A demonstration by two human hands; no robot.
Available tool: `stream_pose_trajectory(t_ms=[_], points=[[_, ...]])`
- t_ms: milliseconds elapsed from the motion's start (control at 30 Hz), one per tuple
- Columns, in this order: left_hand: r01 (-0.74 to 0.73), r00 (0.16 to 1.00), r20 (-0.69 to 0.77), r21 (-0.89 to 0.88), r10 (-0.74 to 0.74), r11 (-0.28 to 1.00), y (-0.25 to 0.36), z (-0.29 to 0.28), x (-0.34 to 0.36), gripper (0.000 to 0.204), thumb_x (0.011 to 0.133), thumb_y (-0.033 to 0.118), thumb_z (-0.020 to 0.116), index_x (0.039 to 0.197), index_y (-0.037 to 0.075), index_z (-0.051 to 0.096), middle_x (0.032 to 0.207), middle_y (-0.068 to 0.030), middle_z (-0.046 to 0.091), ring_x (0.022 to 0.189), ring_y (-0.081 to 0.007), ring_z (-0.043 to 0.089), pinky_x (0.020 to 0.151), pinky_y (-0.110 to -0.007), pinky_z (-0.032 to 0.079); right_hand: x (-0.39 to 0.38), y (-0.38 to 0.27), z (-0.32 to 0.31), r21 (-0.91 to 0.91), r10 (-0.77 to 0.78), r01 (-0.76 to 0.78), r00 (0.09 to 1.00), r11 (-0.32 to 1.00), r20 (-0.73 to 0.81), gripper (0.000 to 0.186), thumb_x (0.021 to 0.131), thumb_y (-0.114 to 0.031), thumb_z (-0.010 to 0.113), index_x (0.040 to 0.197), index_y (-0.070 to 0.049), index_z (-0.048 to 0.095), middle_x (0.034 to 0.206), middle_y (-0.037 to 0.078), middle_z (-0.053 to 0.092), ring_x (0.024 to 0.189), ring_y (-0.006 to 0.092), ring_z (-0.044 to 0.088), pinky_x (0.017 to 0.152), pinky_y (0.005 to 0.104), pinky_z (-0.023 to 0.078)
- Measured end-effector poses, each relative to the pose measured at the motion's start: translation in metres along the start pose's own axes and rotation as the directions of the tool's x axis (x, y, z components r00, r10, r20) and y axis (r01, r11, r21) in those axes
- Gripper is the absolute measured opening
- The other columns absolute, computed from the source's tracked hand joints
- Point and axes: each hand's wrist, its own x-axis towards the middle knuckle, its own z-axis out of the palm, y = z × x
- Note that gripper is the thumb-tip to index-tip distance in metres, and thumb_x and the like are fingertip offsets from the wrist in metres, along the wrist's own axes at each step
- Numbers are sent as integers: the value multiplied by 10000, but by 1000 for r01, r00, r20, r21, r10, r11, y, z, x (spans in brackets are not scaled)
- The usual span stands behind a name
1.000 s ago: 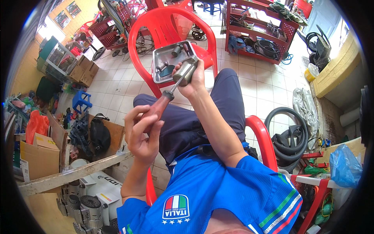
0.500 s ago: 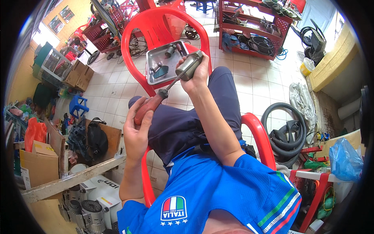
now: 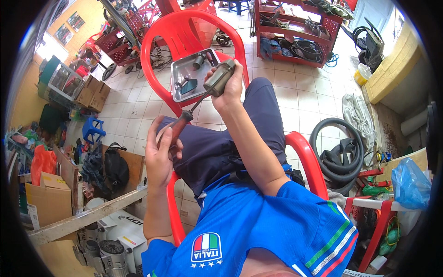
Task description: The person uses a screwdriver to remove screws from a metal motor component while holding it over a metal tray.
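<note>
My left hand [image 3: 159,154] is around the reddish-brown handle of a screwdriver [image 3: 181,124], fingers loosely spread along it. The dark shaft slants up and right to the lower end of a grey-olive cylindrical metal part [image 3: 218,82]. My right hand [image 3: 232,92] grips that part from its right side, above my lap. Whether the screwdriver's tip sits in a screw cannot be seen. Beyond the part, a metal tray [image 3: 181,69] rests on a red plastic chair [image 3: 148,69]. A dark cylindrical piece [image 3: 199,61] and a teal flat piece [image 3: 189,86] lie in the tray.
Red shelving [image 3: 295,34] with tools and cables stands at the back right. Black rubber hose [image 3: 318,138] lies coiled on the tiled floor to my right. At left are a blue stool [image 3: 93,129], a black bag [image 3: 115,164] and a cardboard box [image 3: 48,198].
My left fingers have loosened and shifted on the screwdriver handle, which looks turned. The metal part has tilted slightly and moved a little left in view.
</note>
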Motion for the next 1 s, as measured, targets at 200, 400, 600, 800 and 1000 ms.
stream_pose_trajectory(t_ms=[200,400,600,800,1000], points=[[-41,991,134,308,-1,951,-8,-3,4,478,934,63,688,1380,6,528,1156,-89,682,846,-70,611,645,-217,503,1,-3,-1,-10,-58,59,997,998,42,470,965,-518,525,1040,-54,549,773,91,615,663,228,658,634,387,585],[26,987,125,469,-96,883,3,10,-5,451,889,40,710,1324,45,592,1071,-76,724,807,-98,640,697,-253,522,-1,-2,1,-49,-85,87,996,995,40,438,956,-485,565,1022,-52,539,787,106,629,651,221,662,625,383,586],[-575,730,289,750,620,327,-14,3,9,403,833,44,742,1224,22,645,980,-122,671,802,-225,647,745,-326,527,-6,0,4,-95,-119,127,989,987,87,415,958,-460,574,1032,-54,527,778,118,629,614,224,659,595,373,582],[-396,910,183,652,372,647,-33,-18,20,319,900,125,707,1186,-5,648,909,-36,553,717,-163,567,686,-286,480,-11,4,9,-110,-117,129,987,986,109,395,966,-449,565,1037,-63,524,779,122,629,603,227,656,555,362,574],[268,907,291,165,-306,949,-20,-22,16,234,1018,167,562,1199,20,582,872,-45,580,576,-63,498,467,-191,342,-7,-2,1,-127,-120,132,987,983,104,405,976,-450,552,1055,-53,529,789,114,628,617,211,661,546,345,569]])
